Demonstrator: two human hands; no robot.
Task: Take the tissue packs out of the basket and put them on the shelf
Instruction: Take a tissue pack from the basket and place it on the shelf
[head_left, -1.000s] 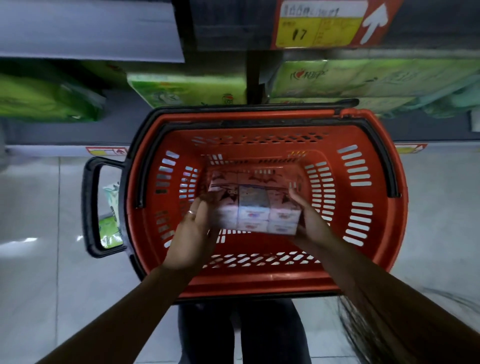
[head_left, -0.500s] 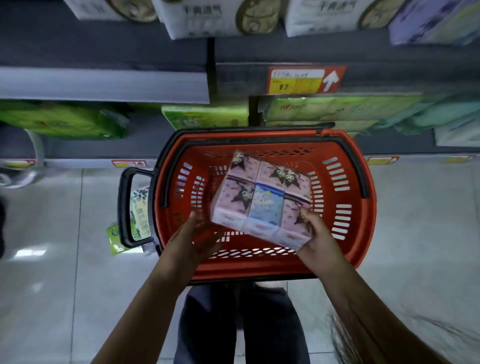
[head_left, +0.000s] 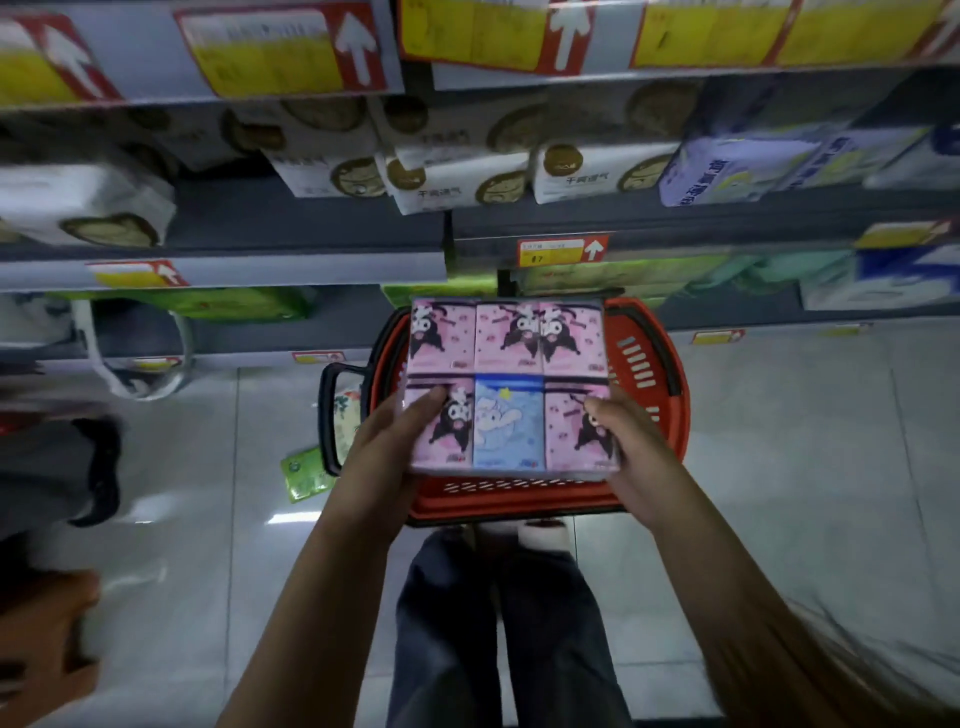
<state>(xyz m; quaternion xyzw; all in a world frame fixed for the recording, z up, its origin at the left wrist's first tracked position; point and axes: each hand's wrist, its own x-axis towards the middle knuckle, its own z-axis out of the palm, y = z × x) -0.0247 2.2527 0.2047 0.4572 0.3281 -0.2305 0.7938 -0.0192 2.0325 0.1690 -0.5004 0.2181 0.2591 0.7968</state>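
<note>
Raised above basket (head_left: 652, 364): tissue pack (head_left: 509, 384); shelf tag (head_left: 561, 251) shows 7.

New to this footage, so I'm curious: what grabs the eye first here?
The pink-and-blue tissue bundle, centre frame, held level between the left hand and right hand. Right below it the red basket stands on the pale floor; beyond, shelves carry white packs under red-and-yellow price tags.

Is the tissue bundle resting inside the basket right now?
No, the left hand and right hand grip the tissue bundle by its near corners, holding it up over the red basket.
</note>
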